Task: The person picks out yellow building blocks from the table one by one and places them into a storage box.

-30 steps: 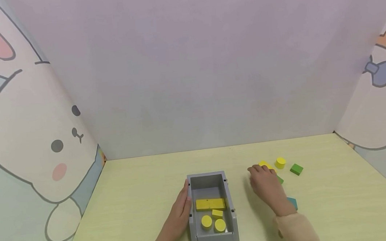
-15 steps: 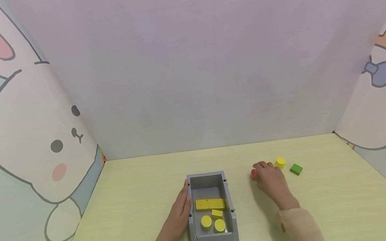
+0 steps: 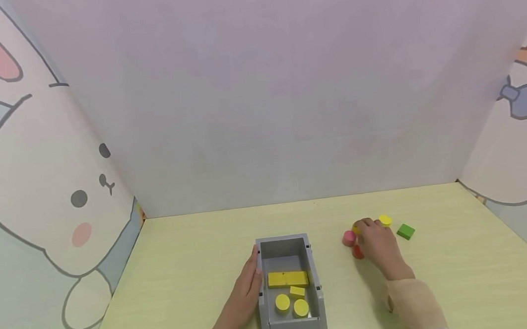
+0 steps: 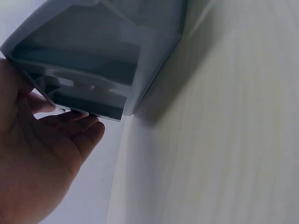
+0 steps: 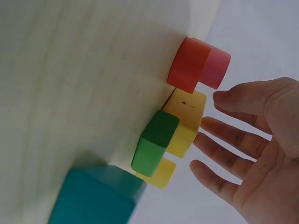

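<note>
My left hand [image 3: 243, 290] lies along the left wall of a grey box [image 3: 293, 327], fingers touching its side. Inside sit a long yellow block [image 3: 287, 279], a small yellow block [image 3: 297, 292] and two yellow cylinders [image 3: 282, 303]. On the right, my right hand [image 3: 381, 245] is over loose blocks, fingers spread and slightly bent. Its fingertips are close to a yellow block [image 5: 186, 122]; contact cannot be told. Beside that block are a red cylinder [image 5: 189, 65], a pink cylinder [image 5: 217, 67] and a green block [image 5: 155, 142].
A yellow cylinder [image 3: 385, 221] and another green block [image 3: 405, 231] lie right of my right hand. In the right wrist view a teal block [image 5: 98, 196] is nearest the camera. A pale wall [image 3: 287, 108] rises behind the table [image 3: 197, 257].
My right hand has shifted slightly right, uncovering the pink and red cylinders. The teal block seen earlier in the head view is now hidden by the right arm. My left hand stays put.
</note>
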The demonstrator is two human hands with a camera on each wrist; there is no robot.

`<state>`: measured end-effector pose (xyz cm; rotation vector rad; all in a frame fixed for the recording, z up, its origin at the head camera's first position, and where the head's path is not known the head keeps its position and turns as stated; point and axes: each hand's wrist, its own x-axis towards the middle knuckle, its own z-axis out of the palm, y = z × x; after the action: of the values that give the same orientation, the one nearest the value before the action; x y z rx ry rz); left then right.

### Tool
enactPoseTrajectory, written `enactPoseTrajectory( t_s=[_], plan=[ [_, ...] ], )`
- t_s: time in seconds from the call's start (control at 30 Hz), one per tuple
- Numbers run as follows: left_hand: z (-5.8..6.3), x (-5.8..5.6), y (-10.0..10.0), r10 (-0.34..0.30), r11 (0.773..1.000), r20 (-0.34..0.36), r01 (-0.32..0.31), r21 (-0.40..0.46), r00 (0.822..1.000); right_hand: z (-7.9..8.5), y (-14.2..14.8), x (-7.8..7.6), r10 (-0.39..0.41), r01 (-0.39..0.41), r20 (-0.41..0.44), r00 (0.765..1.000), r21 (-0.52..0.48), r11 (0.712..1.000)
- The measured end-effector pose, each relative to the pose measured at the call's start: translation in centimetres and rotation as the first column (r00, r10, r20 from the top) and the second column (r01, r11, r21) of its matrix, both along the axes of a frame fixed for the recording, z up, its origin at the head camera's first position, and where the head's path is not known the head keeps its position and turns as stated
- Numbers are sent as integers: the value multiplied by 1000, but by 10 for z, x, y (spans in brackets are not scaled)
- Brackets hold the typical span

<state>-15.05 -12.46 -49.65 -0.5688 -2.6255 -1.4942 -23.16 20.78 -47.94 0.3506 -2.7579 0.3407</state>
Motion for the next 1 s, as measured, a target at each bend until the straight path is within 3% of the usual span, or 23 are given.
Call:
enactPoseTrajectory(
  t_s=[0.47,0.83,1.0],
  plan=[
    [1,0,0,-2,1000,4,2,1,1000,-3,6,-7,-24,26,103,994,-19,999],
    [4,1,0,-5,1000,2,5,2,1000,-2,7,-9,-54,68,277,959,-42,997],
    [3,1,0,-2,1000,3,2,1,1000,-2,7,-9,-60,77,301,952,-47,996]
  ],
)
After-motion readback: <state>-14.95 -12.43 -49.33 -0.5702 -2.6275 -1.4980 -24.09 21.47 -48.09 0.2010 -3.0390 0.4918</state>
